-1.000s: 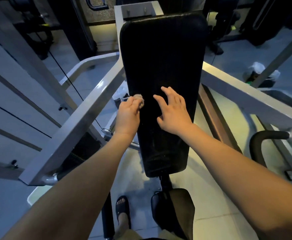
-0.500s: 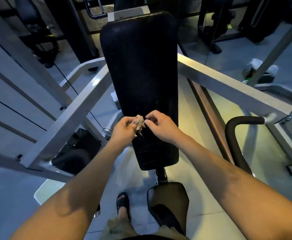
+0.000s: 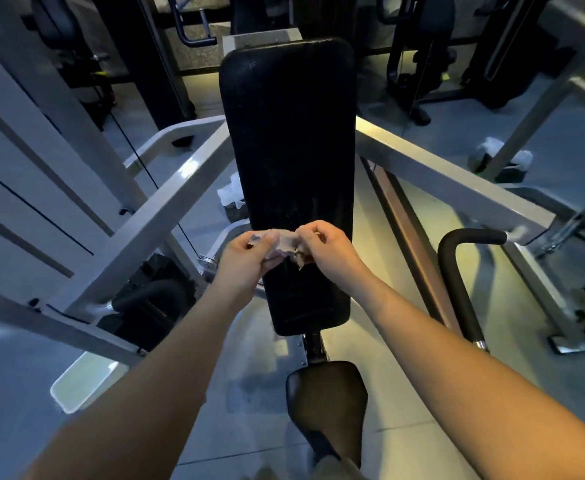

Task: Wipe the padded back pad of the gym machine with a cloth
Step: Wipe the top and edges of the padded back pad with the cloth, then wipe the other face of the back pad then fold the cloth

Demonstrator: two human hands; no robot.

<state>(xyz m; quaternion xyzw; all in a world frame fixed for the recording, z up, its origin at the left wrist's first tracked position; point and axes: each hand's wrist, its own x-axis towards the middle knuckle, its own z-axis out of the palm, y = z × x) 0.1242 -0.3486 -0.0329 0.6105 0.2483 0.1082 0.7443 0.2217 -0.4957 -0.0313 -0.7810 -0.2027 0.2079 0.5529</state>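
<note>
Gym: dim.
Change: right hand point(image 3: 332, 251) off back pad point(image 3: 287, 133); with left hand point(image 3: 249, 258) we pinch cloth point(image 3: 289, 242).
Meaning: wiping paused, refolding likely.

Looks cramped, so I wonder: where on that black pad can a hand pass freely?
The black padded back pad is bare from its top edge down to the crumpled pale cloth, and again below it to the bottom edge. Crowded: the lower middle, where the left hand and right hand pinch that cloth.

The left hand point(image 3: 249, 258) and right hand point(image 3: 330, 252) covered the ends of the crumpled cloth point(image 3: 288, 244) and a strip of the back pad point(image 3: 287, 133). Both forearms were cut off at the bottom edge.
</note>
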